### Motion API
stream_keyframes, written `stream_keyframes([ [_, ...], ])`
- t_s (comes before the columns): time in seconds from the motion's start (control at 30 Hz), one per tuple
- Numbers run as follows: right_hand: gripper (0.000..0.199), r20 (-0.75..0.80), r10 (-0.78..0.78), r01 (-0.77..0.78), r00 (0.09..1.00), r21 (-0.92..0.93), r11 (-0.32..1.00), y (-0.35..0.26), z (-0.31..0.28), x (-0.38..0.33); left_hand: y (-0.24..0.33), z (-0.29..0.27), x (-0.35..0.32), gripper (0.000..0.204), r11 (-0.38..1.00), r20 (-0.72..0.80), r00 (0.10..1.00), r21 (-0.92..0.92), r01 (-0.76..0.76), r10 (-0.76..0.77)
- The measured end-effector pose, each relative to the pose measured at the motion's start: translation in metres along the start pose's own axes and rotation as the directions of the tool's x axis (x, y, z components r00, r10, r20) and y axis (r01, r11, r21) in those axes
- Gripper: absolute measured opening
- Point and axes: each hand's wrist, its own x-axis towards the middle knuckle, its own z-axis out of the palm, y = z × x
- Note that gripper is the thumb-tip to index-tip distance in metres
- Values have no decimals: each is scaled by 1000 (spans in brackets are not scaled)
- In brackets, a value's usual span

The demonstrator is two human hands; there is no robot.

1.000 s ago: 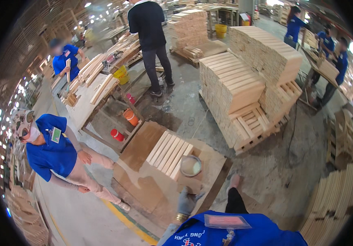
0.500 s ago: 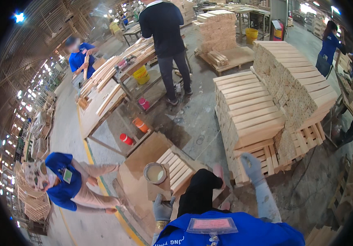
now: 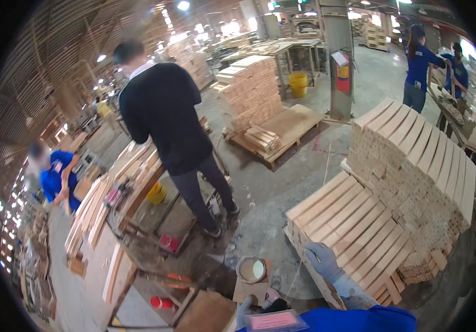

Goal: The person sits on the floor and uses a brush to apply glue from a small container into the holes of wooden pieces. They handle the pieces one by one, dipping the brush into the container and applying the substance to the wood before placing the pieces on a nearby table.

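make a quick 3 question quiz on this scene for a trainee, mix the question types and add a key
1. True or false: the round tub rests on a flat brown board.

2. Multiple choice: what colour is the bucket nearest the grey column?
A. green
B. yellow
C. white

3. Fill in the blank: the gloved hand nearer the lower slat stack is the camera wearer's ____ hand.

Key:
1. True
2. B
3. right
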Motion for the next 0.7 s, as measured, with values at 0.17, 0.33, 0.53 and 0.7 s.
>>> stream_keyframes([
  [0.17, 17, 22, 108, -106, 994, -83, 991, 38, 58, 95, 103, 89, 158, 38, 972, -5, 985, 166, -167, 170],
  [0.33, 21, 75, 317, -295, 945, -213, 931, 88, 95, 161, 177, 149, 298, 27, 870, 106, 993, 484, -92, 46],
  [0.53, 19, -39, 433, -432, 900, -205, 878, 222, 164, 321, 227, 203, 477, 30, 924, 75, 989, 371, 90, -126],
  [0.7, 21, -295, 355, -386, 887, -53, 921, 244, 188, 448, 289, 228, 610, 41, 846, -11, 899, 332, 417, -438],
])
